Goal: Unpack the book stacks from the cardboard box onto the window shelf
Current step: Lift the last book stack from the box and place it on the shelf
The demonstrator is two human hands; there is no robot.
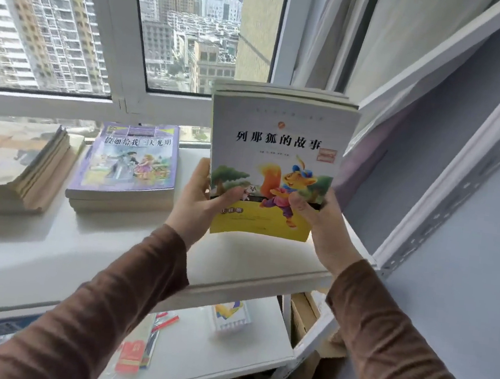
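Note:
A stack of books [277,136] with a grey-and-yellow fox cover on top is held up, tilted toward me, above the right end of the white window shelf [141,245]. My left hand [200,202] grips its lower left edge, thumb on the cover. My right hand [323,226] grips the lower right corner. Two stacks lie flat on the shelf: a purple-covered stack [129,165] in the middle and a pale, blurred stack [9,166] at the left. Part of the cardboard box [307,325] shows low at the right, below the shelf.
A window [104,29] with white frames rises behind the shelf. A grey metal rack [452,170] slants along the right. A lower white shelf [200,353] carries packets, pens and a small book.

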